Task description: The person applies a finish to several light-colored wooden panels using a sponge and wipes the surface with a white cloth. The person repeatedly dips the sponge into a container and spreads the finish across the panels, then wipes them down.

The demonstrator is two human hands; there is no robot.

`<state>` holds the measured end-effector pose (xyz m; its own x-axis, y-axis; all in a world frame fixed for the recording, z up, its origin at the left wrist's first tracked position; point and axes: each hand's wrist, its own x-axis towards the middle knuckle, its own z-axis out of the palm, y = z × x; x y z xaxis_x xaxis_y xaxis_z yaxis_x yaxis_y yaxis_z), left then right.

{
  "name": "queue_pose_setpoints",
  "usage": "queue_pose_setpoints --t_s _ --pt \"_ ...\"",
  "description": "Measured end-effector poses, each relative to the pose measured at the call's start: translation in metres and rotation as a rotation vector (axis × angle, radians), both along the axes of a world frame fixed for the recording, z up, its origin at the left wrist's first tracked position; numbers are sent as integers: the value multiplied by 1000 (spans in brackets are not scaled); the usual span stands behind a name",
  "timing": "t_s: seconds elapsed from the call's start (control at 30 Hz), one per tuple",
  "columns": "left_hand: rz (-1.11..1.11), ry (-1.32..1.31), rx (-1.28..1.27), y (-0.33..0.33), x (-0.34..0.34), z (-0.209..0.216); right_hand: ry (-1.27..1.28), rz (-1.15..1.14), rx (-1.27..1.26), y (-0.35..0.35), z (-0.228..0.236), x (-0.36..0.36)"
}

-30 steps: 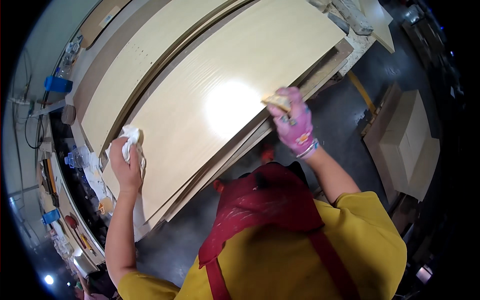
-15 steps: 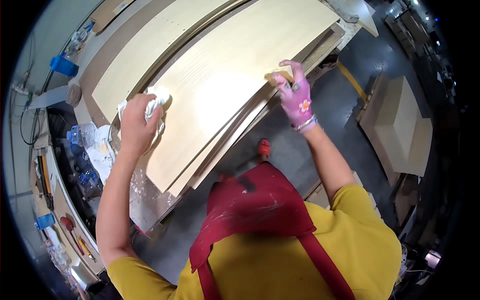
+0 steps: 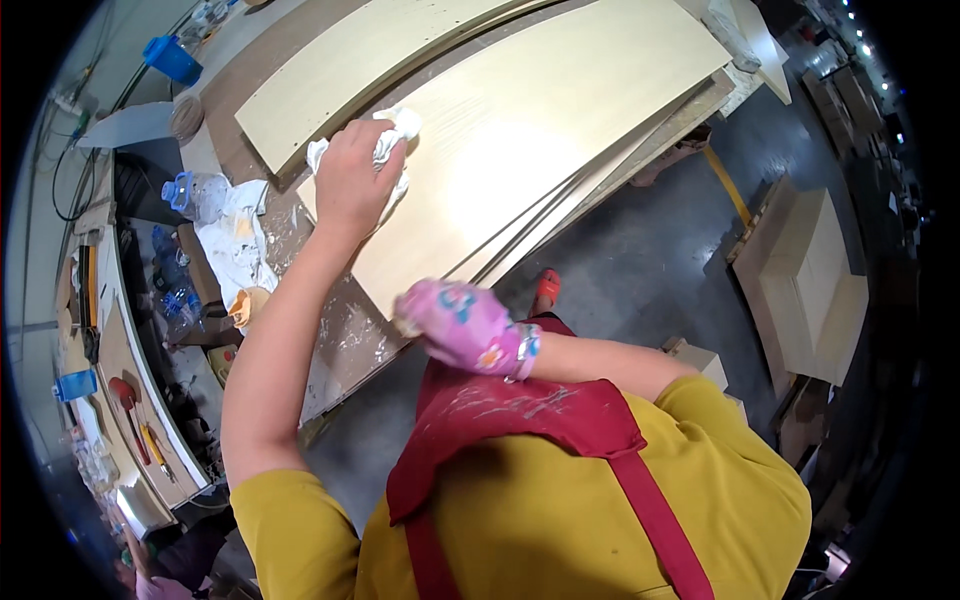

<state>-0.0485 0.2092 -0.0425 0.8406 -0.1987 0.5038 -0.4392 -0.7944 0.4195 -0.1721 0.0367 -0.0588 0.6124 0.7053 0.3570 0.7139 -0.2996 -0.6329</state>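
My bare left hand [image 3: 350, 185] is closed round a crumpled white cloth [image 3: 402, 125], which rests on the left end of a pale wooden panel [image 3: 480, 170]. My right hand [image 3: 460, 325] wears a pink flowered glove and is bent over the panel's near corner, in front of my red apron [image 3: 515, 400]. Its fingers are curled and a little blurred. A bit of a tan pad [image 3: 403, 318] shows at their tips; most of it is hidden. Under the panel lie more boards, their edges showing on the near side.
Another pale panel [image 3: 340, 75] lies beyond on the brown workbench [image 3: 345, 340]. Left of my arm are a stained white rag [image 3: 235, 235], a clear bottle [image 3: 195, 195] and a blue container [image 3: 172, 60]. Angled boards [image 3: 800, 285] stand on the floor at right.
My right hand has swung from the panel's far right edge to its near left corner, carrying the tan pad. My left hand stays on the cloth at the panel's left end. The view has shifted.
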Motion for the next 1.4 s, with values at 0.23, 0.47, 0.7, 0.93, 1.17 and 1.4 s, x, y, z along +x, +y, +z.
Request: queue_pose_setpoints --t_s 0.23,0.47,0.7,0.93,1.17,1.4 --pt "-1 -3 -32 0 1 -3 202 363 198 23 -2 -16" --pt "-2 10 -12 1 -1 -2 1365 -264 940 -59 29 42" --pt "234 64 24 -26 8 1 1673 -5 1092 -85 35 104" --pt "180 277 -102 -72 -9 40 1372 128 938 -64 93 189" --pt "808 14 -422 94 -138 40 1489 391 456 25 105 197" --pt "1087 347 -182 200 -208 -18 1130 521 -16 172 85 153"
